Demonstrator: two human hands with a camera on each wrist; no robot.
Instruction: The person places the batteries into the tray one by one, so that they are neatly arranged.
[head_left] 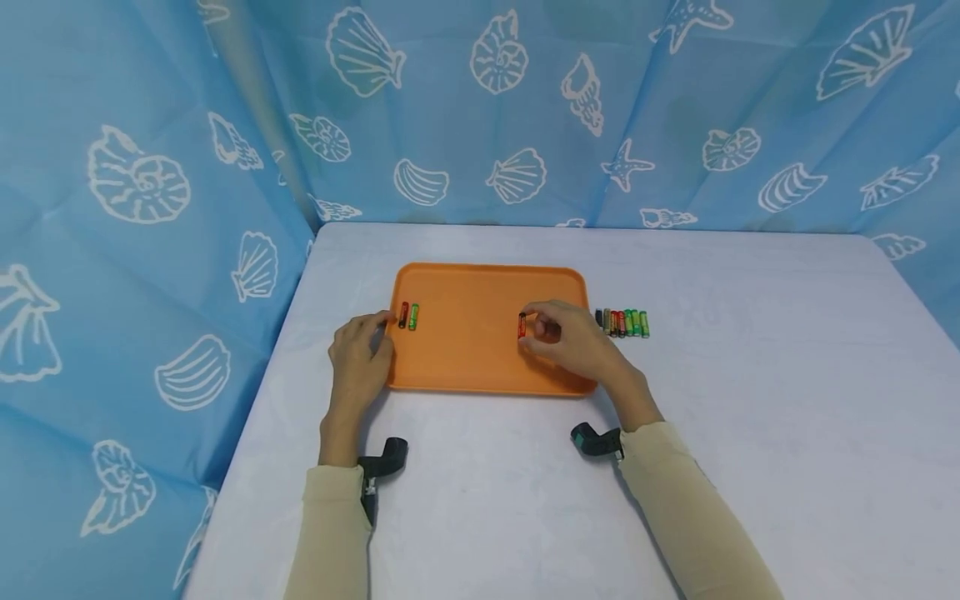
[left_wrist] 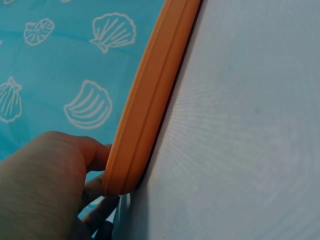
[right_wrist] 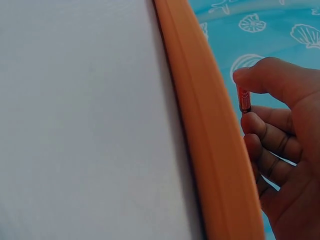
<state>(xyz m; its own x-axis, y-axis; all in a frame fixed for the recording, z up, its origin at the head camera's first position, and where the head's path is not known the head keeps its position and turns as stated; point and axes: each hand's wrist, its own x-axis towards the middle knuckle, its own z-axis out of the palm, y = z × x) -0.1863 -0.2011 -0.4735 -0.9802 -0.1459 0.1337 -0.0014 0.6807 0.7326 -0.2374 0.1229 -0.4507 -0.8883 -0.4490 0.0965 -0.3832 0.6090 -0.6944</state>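
Note:
Between the thumb and forefinger of my right hand (head_left: 573,337) is a small red-and-black battery (head_left: 522,325), held over the right part of the orange tray (head_left: 465,367). The right wrist view shows this battery (right_wrist: 244,99) pinched end to end, beyond the tray's edge (right_wrist: 205,120). My left hand (head_left: 358,358) grips the tray's left rim. In the left wrist view its thumb and fingers (left_wrist: 97,155) meet the tray's corner, partly hidden behind it. Near that rim, a red-and-black battery (head_left: 403,315) and a green battery (head_left: 414,317) lie side by side in the tray.
Right of the tray, several batteries (head_left: 622,323) lie in a row on the white tablecloth (head_left: 750,375), in dark, red and green. Blue curtains (head_left: 450,108) with white shell prints hang behind and at the left. A black wrist camera (head_left: 596,440) sits on each forearm.

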